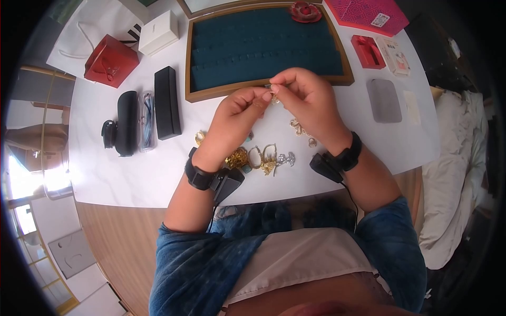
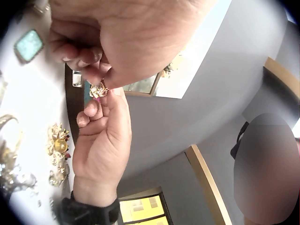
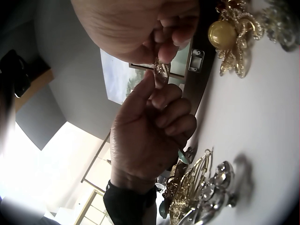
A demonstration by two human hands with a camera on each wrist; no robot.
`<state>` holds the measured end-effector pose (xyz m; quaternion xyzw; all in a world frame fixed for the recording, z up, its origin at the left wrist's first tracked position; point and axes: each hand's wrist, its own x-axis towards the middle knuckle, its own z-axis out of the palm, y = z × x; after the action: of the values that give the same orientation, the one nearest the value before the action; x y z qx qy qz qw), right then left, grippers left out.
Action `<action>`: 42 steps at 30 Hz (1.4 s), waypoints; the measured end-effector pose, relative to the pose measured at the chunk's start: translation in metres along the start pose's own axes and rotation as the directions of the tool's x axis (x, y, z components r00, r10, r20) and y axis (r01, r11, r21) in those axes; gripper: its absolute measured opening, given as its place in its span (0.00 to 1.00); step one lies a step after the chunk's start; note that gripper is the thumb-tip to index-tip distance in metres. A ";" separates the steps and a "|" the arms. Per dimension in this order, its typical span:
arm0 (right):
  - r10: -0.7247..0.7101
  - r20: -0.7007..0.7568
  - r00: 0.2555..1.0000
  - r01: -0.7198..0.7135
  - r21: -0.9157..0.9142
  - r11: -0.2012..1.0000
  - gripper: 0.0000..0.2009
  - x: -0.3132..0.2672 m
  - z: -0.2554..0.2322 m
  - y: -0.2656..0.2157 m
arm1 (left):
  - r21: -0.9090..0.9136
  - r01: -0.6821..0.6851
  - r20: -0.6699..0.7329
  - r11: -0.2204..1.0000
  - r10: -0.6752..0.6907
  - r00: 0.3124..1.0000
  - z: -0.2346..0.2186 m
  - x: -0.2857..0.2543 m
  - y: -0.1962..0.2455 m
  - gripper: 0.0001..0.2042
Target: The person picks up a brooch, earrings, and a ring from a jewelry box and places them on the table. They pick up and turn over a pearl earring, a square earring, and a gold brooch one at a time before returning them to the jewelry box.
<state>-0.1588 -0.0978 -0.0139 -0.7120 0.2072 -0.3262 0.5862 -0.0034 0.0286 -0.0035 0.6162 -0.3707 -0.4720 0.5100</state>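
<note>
Thumb and fingertips of my left hand [image 1: 236, 118] and right hand [image 1: 313, 102] meet in front of the jewelry case, pinching one small gold piece of jewelry set with clear stones [image 2: 98, 89]. The right wrist view shows the same sparkling piece between both sets of fingertips; whether it is a ring or an earring I cannot tell. On the table below lie a heap of gold jewelry [image 1: 236, 157], gold hoops [image 1: 255, 157] and a silver flower-shaped piece [image 1: 286, 158]. Beside my right hand sits a gold brooch with a yellow ball [image 3: 222, 35].
The wood-framed case [image 1: 263, 94] with dark teal lining spans the back, a red flower [image 1: 305, 11] on its far edge. Black cases [image 1: 167, 102] and a red bag [image 1: 111, 60] stand left. A red box [image 1: 368, 52] and grey case [image 1: 383, 100] lie right.
</note>
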 end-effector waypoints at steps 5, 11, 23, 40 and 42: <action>-0.036 -0.021 0.999 0.036 -0.007 0.999 0.07 0.001 -0.001 -0.005 | -0.029 0.037 0.041 0.999 -0.036 0.998 -0.001 0.001 -0.002 0.14; -0.012 0.004 1.000 0.012 0.109 0.994 0.06 0.000 -0.003 -0.008 | -0.289 0.081 0.136 0.954 -0.043 0.990 -0.005 0.002 -0.002 0.17; -0.073 0.057 0.996 0.065 0.131 0.989 0.06 -0.002 -0.003 -0.007 | -0.412 0.041 0.069 0.910 -0.014 0.998 0.001 0.003 0.007 0.16; -0.096 -0.041 0.995 0.101 0.121 0.988 0.05 -0.001 -0.003 -0.010 | -0.147 -0.228 -0.091 0.963 0.216 0.972 0.002 0.004 -0.002 0.10; -0.093 -0.047 0.995 0.098 0.118 0.988 0.05 -0.001 -0.003 -0.009 | -0.122 -0.215 -0.101 0.969 0.204 0.974 0.002 0.003 0.001 0.11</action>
<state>-0.1624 -0.0970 -0.0055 -0.6777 0.1648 -0.3803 0.6074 -0.0046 0.0250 -0.0037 0.5584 -0.3789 -0.4115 0.6125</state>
